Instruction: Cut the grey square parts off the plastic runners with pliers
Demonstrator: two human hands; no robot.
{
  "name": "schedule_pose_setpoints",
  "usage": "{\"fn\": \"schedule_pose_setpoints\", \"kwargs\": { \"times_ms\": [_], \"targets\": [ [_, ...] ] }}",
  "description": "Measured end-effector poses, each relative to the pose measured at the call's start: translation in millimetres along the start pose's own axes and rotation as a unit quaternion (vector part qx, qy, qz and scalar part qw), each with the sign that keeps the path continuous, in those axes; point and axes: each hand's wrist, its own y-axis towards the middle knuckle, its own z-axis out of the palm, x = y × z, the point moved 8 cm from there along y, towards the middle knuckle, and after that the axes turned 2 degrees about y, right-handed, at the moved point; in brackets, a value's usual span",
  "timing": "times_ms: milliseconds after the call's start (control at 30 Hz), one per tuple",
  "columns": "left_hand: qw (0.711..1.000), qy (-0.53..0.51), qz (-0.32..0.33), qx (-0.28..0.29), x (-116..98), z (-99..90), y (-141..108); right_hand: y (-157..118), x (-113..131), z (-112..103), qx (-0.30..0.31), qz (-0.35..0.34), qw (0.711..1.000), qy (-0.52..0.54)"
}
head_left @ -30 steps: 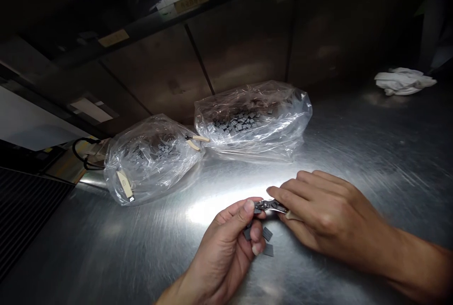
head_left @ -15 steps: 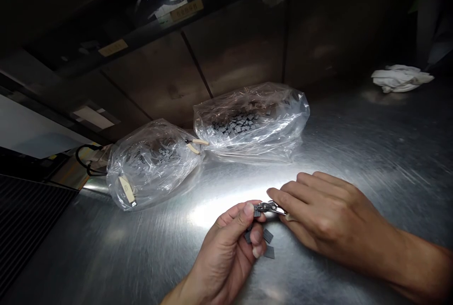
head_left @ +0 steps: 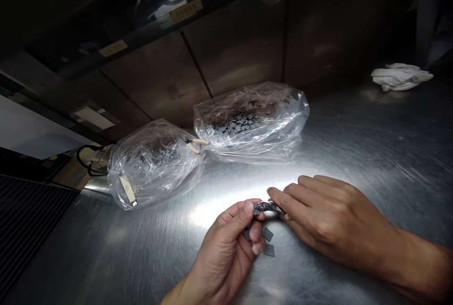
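One small grey piece point(head_left: 256, 211) sat pinched between the thumb and forefinger of the left hand point(head_left: 224, 248), above the counter point(head_left: 123, 258). The right hand point(head_left: 329, 220) was closed round a metal tool point(head_left: 271, 207), whose tip met the piece. With the tip so near the left thumb, a slip could have nipped skin; a loose pinch could have let the piece twist free. Any further piece point(head_left: 247, 234) tucked in the curled fingers could have dropped if they relaxed.

By count, two loose grey squares, an upper one point(head_left: 268, 234) and a lower one point(head_left: 269, 250), lay beside those fingers. Behind stood two clear bags, left point(head_left: 152, 180) and right point(head_left: 274, 137), their grey pieces too many and too blurred to count. One cream-handled tool point(head_left: 200, 141) lay where the bags met, one labelled cream-handled item point(head_left: 127, 189) at the left bag, and one white cloth point(head_left: 401, 78) far right.
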Motion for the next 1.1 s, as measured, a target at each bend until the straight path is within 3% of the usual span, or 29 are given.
{"fn": "schedule_pose_setpoints", "kwargs": {
  "times_ms": [233,1100],
  "targets": [
    [1.0,0.002,-0.002,-0.012,-0.4,0.1,0.3,-1.7,-8.3,2.7,0.004,0.049,0.997,0.062],
    [1.0,0.006,0.008,-0.019,-1.1,-2.4,1.4,2.0,0.2,1.9,0.005,0.022,1.0,0.022]
  ]
}}
